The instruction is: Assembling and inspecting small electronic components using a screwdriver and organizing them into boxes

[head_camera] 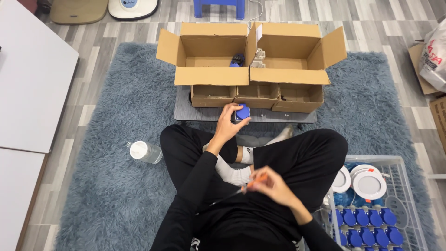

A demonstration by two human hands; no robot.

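Note:
I sit cross-legged on a grey-blue shag rug (116,139). My left hand (227,122) reaches forward and grips a small blue square part (242,112) at the near edge of a low grey board (183,111). My right hand (269,182), blurred, is close to my lap and holds a thin tool with an orange handle (254,181). Its dark shaft points down to the left.
Two open cardboard boxes (211,75) (288,74) stand on the board, with three small open cartons (258,96) in front. A white wire basket (399,162) at my right holds blue parts and white round discs. A clear bottle (145,151) lies at left.

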